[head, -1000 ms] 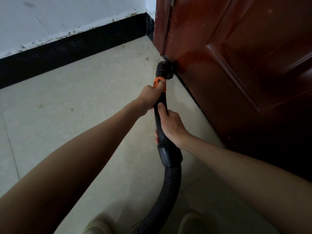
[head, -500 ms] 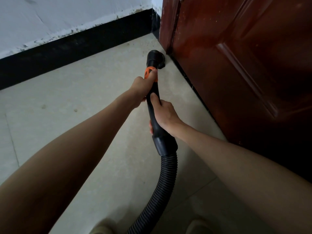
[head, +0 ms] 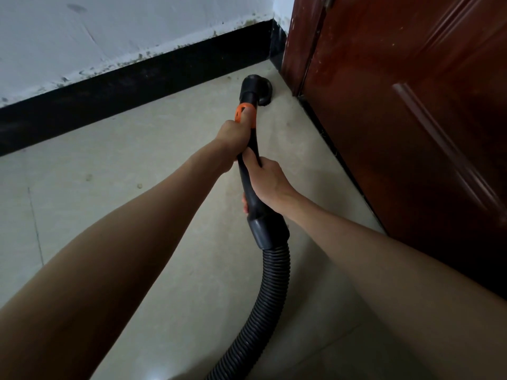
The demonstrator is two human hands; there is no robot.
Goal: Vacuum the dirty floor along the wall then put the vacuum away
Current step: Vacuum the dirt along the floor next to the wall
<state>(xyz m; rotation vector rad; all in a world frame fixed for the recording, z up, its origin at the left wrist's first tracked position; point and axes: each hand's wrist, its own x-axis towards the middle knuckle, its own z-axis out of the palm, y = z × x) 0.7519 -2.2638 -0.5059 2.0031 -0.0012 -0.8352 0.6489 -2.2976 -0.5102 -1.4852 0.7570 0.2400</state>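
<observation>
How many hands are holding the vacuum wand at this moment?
2. The left hand grips the wand high up, just below the orange collar. The right hand grips it lower, above the cuff where the hose joins.

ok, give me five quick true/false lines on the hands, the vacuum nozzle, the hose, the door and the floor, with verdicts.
1. Both hands grip the vacuum wand. True: the left hand grips just below the orange collar, the right hand lower down.
2. The nozzle is lifted well above the left hand, off the floor. False: it sits on the floor near the door frame.
3. The door is white. False: reddish-brown wood.
4. The ribbed hose runs back toward the person. True.
5. The baseboard is black. True.
</observation>
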